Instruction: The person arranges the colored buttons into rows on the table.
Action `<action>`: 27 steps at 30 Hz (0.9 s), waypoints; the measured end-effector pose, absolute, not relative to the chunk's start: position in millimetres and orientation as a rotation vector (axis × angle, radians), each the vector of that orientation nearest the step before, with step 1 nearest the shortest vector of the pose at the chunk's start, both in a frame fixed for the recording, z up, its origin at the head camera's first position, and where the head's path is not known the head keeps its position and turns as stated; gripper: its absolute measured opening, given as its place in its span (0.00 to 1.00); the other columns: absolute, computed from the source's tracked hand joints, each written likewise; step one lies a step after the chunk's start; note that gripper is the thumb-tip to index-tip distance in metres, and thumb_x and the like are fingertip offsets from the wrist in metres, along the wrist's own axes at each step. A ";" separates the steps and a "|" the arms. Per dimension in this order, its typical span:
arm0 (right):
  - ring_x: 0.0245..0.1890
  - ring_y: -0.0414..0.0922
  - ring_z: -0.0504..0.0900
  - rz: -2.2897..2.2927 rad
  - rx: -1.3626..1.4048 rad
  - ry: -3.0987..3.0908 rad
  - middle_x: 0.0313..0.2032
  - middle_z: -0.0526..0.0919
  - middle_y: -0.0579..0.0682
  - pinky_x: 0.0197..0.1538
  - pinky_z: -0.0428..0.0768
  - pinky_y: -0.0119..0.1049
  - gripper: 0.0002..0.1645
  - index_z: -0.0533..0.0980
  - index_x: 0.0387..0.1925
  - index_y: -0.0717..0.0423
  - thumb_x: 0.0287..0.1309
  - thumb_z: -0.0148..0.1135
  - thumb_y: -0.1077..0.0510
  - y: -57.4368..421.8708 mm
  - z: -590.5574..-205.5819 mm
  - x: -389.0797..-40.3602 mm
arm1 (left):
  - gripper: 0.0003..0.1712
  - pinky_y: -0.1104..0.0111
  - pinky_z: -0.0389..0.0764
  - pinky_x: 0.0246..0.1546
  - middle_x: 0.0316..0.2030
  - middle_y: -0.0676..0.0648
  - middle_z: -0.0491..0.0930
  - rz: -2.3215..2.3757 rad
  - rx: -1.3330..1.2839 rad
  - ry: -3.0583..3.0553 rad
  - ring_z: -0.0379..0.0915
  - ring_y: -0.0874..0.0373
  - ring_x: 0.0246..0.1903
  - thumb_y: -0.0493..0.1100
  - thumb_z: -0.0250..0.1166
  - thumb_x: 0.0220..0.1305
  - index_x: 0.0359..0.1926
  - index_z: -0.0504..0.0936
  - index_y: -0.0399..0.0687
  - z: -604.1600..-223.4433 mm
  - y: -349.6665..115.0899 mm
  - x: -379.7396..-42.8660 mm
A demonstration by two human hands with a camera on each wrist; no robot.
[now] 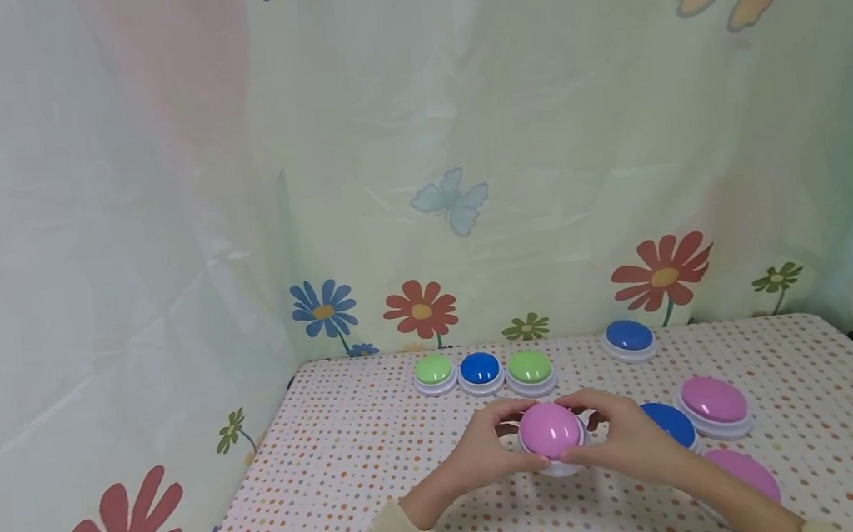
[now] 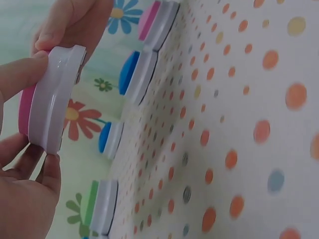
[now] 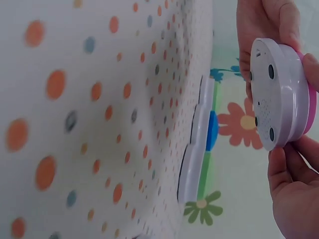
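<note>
A round push button with a pink dome and white base [image 1: 551, 431] is held up off the table between both hands. My left hand [image 1: 483, 447] grips its left side, thumb at the near edge and fingers round the far side. On the opposite side my right hand [image 1: 628, 438] grips it the same way, the two thumbs almost meeting. In the right wrist view the button's white underside [image 3: 269, 99] shows, with small dark round feet. Behind it stand a green button [image 1: 434, 370], a blue button [image 1: 480, 369] and another green button [image 1: 530, 367] in a row.
To the right are a blue button [image 1: 668, 424] and a pink button [image 1: 714, 399], with another pink button [image 1: 744, 472] partly behind my right forearm. A further blue button [image 1: 629, 336] stands near the back edge of the dotted table [image 1: 350, 439]. A flowered curtain [image 1: 365, 246] hangs behind.
</note>
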State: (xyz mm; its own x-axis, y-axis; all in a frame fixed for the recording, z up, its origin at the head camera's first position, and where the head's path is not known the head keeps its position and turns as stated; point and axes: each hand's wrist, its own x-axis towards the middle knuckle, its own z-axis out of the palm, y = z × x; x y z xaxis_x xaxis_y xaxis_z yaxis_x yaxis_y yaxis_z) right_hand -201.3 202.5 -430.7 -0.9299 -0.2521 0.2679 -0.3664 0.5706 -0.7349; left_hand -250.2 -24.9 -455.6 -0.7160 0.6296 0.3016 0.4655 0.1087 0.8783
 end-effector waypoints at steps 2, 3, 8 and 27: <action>0.41 0.45 0.75 1.325 0.531 -2.655 0.47 0.81 0.45 0.42 0.79 0.37 0.39 0.77 0.54 0.54 0.40 0.79 0.42 197.1 -431.9 -205.0 | 0.37 0.66 0.76 0.53 0.53 0.57 0.75 1.662 1.130 2.254 0.71 0.62 0.52 0.38 0.78 0.49 0.61 0.75 0.47 -455.7 -29.3 -252.6; 0.41 0.45 0.75 1.334 0.533 -2.653 0.48 0.81 0.45 0.42 0.79 0.37 0.39 0.77 0.54 0.53 0.40 0.79 0.42 194.5 -432.7 -206.9 | 0.36 0.66 0.76 0.52 0.53 0.57 0.75 1.651 1.141 2.273 0.71 0.62 0.52 0.39 0.78 0.49 0.60 0.76 0.49 -455.8 -32.0 -253.9; 0.44 0.45 0.75 1.383 0.553 -2.646 0.49 0.81 0.45 0.45 0.79 0.40 0.39 0.76 0.56 0.52 0.42 0.78 0.42 179.7 -435.6 -217.8 | 0.35 0.64 0.77 0.51 0.53 0.56 0.77 1.622 1.163 2.319 0.73 0.60 0.52 0.41 0.77 0.51 0.60 0.75 0.49 -455.9 -47.8 -261.5; 0.47 0.47 0.77 1.469 0.732 -2.607 0.47 0.81 0.47 0.46 0.79 0.41 0.35 0.77 0.54 0.58 0.45 0.78 0.50 121.2 -449.1 -278.9 | 0.36 0.61 0.77 0.52 0.54 0.52 0.76 1.542 0.856 2.502 0.74 0.56 0.50 0.40 0.76 0.51 0.62 0.73 0.47 -464.7 -105.2 -298.6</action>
State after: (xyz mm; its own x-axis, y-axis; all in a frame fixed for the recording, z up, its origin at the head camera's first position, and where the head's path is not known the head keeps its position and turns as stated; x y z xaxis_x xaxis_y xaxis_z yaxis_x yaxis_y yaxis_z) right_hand -278.9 121.2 -449.1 -0.8852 -0.3730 0.2778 -0.4308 0.4326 -0.7920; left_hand -298.6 -105.2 -464.7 -0.8406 0.4969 0.2156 0.4158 0.3371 0.8447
